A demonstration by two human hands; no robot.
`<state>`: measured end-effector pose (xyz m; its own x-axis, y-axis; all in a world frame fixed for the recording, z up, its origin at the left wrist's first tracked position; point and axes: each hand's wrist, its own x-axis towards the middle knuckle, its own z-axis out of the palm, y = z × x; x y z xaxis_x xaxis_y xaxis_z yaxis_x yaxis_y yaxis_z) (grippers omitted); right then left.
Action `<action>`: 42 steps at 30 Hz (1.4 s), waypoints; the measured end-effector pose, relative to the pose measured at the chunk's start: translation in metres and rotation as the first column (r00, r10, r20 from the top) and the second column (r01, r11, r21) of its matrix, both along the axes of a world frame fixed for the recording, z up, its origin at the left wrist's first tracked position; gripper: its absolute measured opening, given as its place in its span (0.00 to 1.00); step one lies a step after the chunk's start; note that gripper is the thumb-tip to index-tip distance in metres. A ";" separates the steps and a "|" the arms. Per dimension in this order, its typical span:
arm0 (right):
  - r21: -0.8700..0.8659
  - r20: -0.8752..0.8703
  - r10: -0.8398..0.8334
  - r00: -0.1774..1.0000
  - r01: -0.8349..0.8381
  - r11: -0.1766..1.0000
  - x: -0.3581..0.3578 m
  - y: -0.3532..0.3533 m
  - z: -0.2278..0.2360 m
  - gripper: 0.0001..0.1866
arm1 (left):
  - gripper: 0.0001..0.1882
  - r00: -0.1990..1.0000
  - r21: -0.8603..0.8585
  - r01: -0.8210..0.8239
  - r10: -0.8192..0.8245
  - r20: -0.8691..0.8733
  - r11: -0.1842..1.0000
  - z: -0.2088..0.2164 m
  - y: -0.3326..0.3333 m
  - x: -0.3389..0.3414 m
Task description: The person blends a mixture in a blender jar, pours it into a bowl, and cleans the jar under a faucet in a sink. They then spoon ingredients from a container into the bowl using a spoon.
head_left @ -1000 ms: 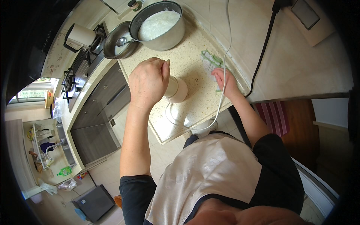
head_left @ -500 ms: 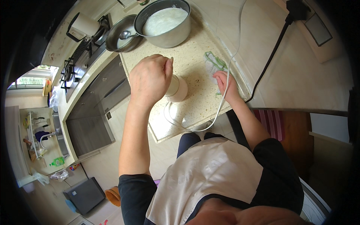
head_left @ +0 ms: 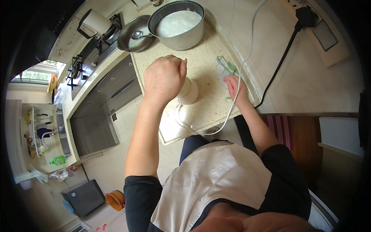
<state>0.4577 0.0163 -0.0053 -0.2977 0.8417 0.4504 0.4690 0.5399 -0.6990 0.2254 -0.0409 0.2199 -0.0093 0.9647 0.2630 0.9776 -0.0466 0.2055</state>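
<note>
The pale cylindrical appliance stands on the speckled counter, its upper part covered by the left hand. This hand is curled over, but its fingers are hidden, so I cannot tell if they grip. The right hand rests bent at the white-and-green cloth; whether it pinches the cloth is unclear. A white cord passes across there. Farther away, the pot already contains white food. How much work remains inside the appliance cannot be seen.
</note>
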 end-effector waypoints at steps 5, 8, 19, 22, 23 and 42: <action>0.044 0.013 -0.011 1.000 0.010 0.999 -0.003 0.002 -0.001 0.05 | 0.17 1.000 0.048 0.018 -0.019 0.015 0.999 -0.001 0.000 -0.002; 0.028 0.010 -0.034 0.999 0.034 0.999 -0.004 -0.002 0.000 0.05 | 0.17 0.999 0.053 0.034 -0.035 0.009 0.998 -0.003 0.001 -0.004; 0.060 0.042 -0.041 0.998 0.039 0.997 -0.003 -0.002 0.002 0.05 | 0.16 0.990 0.130 0.133 -0.138 0.035 0.983 -0.007 0.001 -0.008; 0.047 0.035 -0.074 0.997 0.073 0.996 -0.004 -0.002 0.003 0.05 | 0.16 0.988 0.129 0.146 -0.152 0.040 0.981 -0.007 0.000 -0.008; 0.041 0.035 -0.076 0.996 0.075 0.996 -0.004 -0.003 0.002 0.05 | 0.16 0.988 0.122 0.146 -0.152 0.041 0.982 -0.007 0.000 -0.008; 0.092 0.055 -0.088 0.995 0.083 0.992 -0.008 -0.004 0.003 0.05 | 0.17 0.991 0.054 0.125 -0.127 0.050 0.991 -0.002 -0.002 -0.009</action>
